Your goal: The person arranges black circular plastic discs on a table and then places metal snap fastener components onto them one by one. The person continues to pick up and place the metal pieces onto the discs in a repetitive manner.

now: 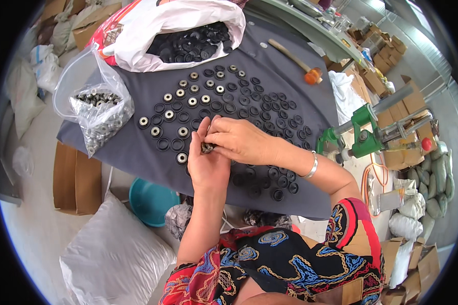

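Note:
My left hand point(207, 168) is cupped, palm up, over the near part of the cloth-covered table. A few small metal bearings point(207, 147) lie in its palm, partly hidden. My right hand point(247, 141) reaches in from the right, its fingers closed together over that palm at the bearings. Whether its fingertips pinch one cannot be made out. Around both hands lie many black round plastic rings point(229, 108). On the left side, several rings have a shiny bearing point(181, 158) set in the middle; those to the right are bare.
A clear bag of bearings point(104, 119) sits at the table's left edge. Behind is an open white sack point(137, 46) of black parts. A mallet point(295, 58) lies far right, near a green hand press point(364, 132). Below stand a teal basin point(152, 203) and a stuffed sack point(114, 251).

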`<state>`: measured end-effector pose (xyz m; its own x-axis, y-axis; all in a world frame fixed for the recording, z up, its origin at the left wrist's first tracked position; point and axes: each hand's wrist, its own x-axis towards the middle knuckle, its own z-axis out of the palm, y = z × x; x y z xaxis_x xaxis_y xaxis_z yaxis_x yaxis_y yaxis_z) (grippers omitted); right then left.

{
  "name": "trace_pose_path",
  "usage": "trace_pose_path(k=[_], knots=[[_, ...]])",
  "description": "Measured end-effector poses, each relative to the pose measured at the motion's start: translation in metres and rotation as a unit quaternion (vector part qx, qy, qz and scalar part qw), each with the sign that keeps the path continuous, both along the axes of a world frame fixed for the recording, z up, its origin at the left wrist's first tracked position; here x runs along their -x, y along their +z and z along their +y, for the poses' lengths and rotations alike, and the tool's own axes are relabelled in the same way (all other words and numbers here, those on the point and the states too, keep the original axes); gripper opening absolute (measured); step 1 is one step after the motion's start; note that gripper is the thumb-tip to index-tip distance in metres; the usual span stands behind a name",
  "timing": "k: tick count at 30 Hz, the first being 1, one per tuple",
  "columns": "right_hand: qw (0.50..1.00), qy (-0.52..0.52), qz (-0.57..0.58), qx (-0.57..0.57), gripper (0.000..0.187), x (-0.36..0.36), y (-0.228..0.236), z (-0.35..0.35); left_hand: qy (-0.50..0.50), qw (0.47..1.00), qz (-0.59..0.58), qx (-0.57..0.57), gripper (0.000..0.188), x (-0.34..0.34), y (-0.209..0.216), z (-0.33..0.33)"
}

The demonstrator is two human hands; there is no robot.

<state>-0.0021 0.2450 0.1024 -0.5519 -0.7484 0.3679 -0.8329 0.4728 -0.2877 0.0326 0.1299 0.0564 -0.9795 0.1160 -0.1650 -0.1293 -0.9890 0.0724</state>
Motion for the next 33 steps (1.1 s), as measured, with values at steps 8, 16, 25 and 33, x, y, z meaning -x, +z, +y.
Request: trace_pose_path(k=[8,16,25,33], knots=[[0.979,-0.146,-0.080,0.116,0.020,0.045,0.017,0.017,0.018,0.999,-0.035,0.008,0.044,0.001,-0.001,-0.006],[0.961,-0.249,-0.109,-0.044,0.023,0.119,-0.029,0.069,0.031,0.999,-0.023,0.009,0.040,0.002,-0.007,-0.018],[0.967,-0.218,-0.043,-0.128,0.020,0.122,-0.044,0.059,0.027,1.000,-0.002,0.006,0.041,0.001,-0.009,-0.021],[0.970,-0.211,0.076,-0.092,0.018,0.081,-0.018,0.042,0.017,0.999,-0.026,0.022,0.049,0.001,0.002,-0.017]])
